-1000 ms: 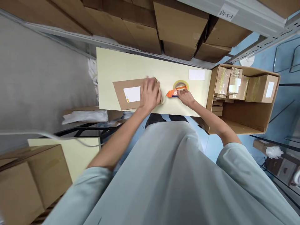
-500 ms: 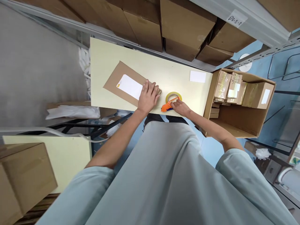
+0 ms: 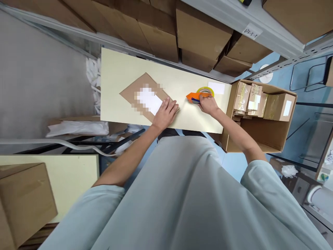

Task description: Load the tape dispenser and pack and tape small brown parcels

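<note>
My left hand [image 3: 164, 114] lies with fingers stretched out on the right end of a flat cardboard package [image 3: 133, 91]. A white label [image 3: 157, 104], partly blurred out, is on the package's upper face, and my fingers cover its near end. My right hand [image 3: 208, 105] is wrapped round an orange tape dispenser [image 3: 193, 96] carrying a roll of yellowish tape [image 3: 212, 91]. The dispenser is apart from the package, to its right, with its front end pointing left. Behind the dispenser a white paper slip [image 3: 218, 87] lies on the table.
The cream table [image 3: 114, 69] ends close to my body. On its right an open carton [image 3: 260, 140] holds several small taped boxes [image 3: 278, 106]. Shelves with large cartons [image 3: 200, 31] run along the back. Another carton [image 3: 26, 198] stands on a surface at lower left.
My right hand has lifted the tape dispenser and moved it right and away from my body. The package has turned slightly and shifted a little right under my left hand.
</note>
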Motion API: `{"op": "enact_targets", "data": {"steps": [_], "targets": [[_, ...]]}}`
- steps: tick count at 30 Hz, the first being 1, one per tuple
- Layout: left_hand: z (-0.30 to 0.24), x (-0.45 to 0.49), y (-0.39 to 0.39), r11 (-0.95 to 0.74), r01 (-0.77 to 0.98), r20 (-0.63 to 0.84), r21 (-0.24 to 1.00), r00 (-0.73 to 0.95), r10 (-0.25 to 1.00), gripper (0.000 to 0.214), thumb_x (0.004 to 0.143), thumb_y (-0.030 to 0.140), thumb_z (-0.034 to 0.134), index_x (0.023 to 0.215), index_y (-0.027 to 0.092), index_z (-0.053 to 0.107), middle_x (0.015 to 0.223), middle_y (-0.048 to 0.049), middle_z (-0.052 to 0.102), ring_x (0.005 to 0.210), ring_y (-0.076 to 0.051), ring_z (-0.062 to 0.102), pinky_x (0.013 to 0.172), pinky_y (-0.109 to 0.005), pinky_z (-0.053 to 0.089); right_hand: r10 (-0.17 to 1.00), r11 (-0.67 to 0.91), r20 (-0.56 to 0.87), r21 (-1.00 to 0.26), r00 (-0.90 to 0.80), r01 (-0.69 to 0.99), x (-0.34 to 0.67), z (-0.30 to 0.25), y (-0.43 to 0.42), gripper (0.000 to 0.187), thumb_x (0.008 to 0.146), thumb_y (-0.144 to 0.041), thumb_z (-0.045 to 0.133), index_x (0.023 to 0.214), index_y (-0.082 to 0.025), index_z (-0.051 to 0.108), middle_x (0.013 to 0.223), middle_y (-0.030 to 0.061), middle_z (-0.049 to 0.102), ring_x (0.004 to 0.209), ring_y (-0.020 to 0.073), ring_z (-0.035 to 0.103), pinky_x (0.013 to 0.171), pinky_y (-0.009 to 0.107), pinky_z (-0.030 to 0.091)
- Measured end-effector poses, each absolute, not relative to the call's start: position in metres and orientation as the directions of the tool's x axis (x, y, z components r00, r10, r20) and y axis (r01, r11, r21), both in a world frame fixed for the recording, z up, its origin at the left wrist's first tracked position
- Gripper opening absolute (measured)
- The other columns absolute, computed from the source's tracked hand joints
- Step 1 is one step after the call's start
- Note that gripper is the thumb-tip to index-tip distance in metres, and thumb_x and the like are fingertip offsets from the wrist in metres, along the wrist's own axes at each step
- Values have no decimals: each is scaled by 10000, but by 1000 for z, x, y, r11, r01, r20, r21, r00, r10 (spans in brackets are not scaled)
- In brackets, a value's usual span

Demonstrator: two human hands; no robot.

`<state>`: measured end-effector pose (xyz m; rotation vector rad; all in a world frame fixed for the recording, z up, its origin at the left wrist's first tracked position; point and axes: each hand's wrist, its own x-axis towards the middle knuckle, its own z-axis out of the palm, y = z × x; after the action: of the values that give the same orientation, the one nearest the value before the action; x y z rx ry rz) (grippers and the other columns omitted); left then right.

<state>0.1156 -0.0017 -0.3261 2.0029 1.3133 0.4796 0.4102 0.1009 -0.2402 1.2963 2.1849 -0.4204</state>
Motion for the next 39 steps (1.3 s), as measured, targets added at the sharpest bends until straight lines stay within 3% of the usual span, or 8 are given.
{"op": "enact_targets", "data": {"steps": [8,14,19,23,26,33,36,39], "targets": [[-311,130,-7,-268,706,-83,655,420,904,559,1069,197,459,1585,200,673,1717,-203,632,1783,-377,376,1472,-726,327,818,312,-522,50,-242,949,323,-217,138,494,1059,-77,446,1483,126,601,1337,429,768,1262,418,812,1036,484,604],[-259,151,9,-214,724,92,655,205,974,599,1096,431,593,1641,183,603,1677,-258,648,1646,-429,574,1345,-658,547,855,368,-401,24,-329,929,329,-140,154,563,1178,-435,515,1466,31,647,1311,328,821,1254,397,817,1096,461,618],[-168,160,120,-320,679,433,661,3,902,623,1108,312,529,1717,186,509,1797,-191,545,1700,-347,509,1414,-594,454,915,329,-169,-211,-366,921,314,-65,206,757,1179,-524,444,1685,36,386,1344,329,807,1257,454,814,1069,528,644],[-96,153,209,-301,712,446,635,-19,895,698,1041,190,484,1736,125,489,1858,-185,463,1735,-340,455,1434,-574,418,905,413,-11,-210,-425,886,283,-8,290,633,1130,-339,476,1614,65,425,1422,357,763,1331,464,775,1171,566,593],[-72,149,234,-255,737,403,626,-26,915,740,1019,174,487,1753,93,465,1851,-195,471,1735,-364,453,1428,-595,425,893,419,-104,-163,-438,893,262,14,345,586,1098,-234,515,1612,41,454,1481,335,746,1432,426,731,1256,538,539],[-112,139,182,-191,733,336,652,-54,940,664,1077,242,484,1736,158,504,1802,-164,550,1703,-350,504,1410,-601,457,902,373,-186,-122,-391,920,240,10,396,516,1082,-178,528,1549,34,585,1562,325,704,1483,378,688,1314,500,505],[-153,120,140,-77,728,221,681,-104,970,642,1079,268,495,1704,124,529,1774,-186,578,1692,-358,519,1435,-596,428,917,399,95,-203,-387,894,253,-24,369,643,1120,-210,443,1719,21,395,1785,337,478,1695,370,469,1428,562,364],[-196,96,85,67,719,92,692,-180,979,636,1074,287,502,1676,88,545,1763,-205,583,1695,-365,513,1453,-597,402,897,428,326,-477,-298,767,286,-95,281,645,1192,-384,330,1764,-89,376,1843,270,418,1780,317,359,1458,548,335]]}}
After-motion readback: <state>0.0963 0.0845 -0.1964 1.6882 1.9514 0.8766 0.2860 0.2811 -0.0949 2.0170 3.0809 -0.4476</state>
